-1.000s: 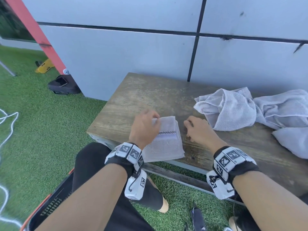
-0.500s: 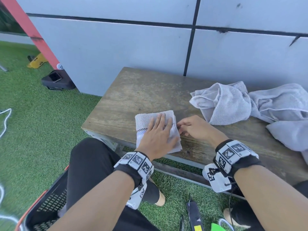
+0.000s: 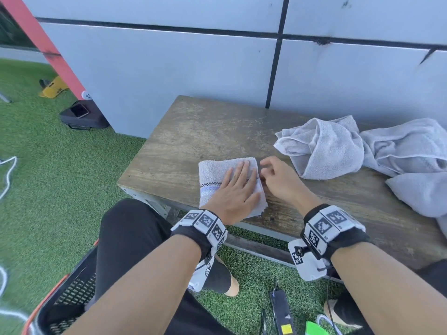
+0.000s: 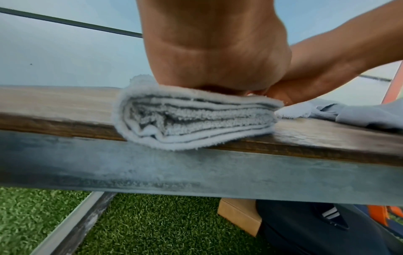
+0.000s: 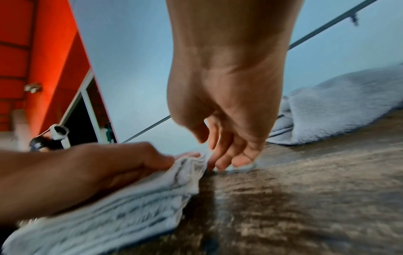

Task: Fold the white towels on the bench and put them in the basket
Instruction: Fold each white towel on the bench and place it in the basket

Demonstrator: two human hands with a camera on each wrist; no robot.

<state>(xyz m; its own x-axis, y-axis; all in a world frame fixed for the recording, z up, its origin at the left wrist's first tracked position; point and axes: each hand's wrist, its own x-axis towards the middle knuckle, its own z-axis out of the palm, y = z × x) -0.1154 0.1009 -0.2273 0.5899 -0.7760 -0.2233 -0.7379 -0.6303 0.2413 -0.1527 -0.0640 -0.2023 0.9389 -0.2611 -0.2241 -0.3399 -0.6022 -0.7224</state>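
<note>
A small folded white towel (image 3: 212, 174) with a checked stripe lies at the front edge of the wooden bench (image 3: 193, 131). My left hand (image 3: 238, 187) lies flat on top of it, fingers straight, pressing it down. In the left wrist view the stacked layers of the towel (image 4: 191, 120) show under my palm. My right hand (image 3: 273, 175) sits just right of the towel, its loosely bent fingertips (image 5: 222, 160) touching the towel's right edge, thumb apart. Crumpled white towels (image 3: 326, 148) lie at the bench's right. The black basket (image 3: 60, 298) with an orange rim stands on the grass at lower left.
A grey panelled wall (image 3: 193, 68) backs the bench. On the artificial grass lie a black bag with a phone (image 3: 82, 116), a yellow object (image 3: 52, 88), a white cable (image 3: 7, 175) and a black device (image 3: 281, 310). My knee (image 3: 130, 228) is between basket and bench.
My left hand went from holding the towel's left side to lying flat on the folded towel. My right hand moved up against the towel's right edge.
</note>
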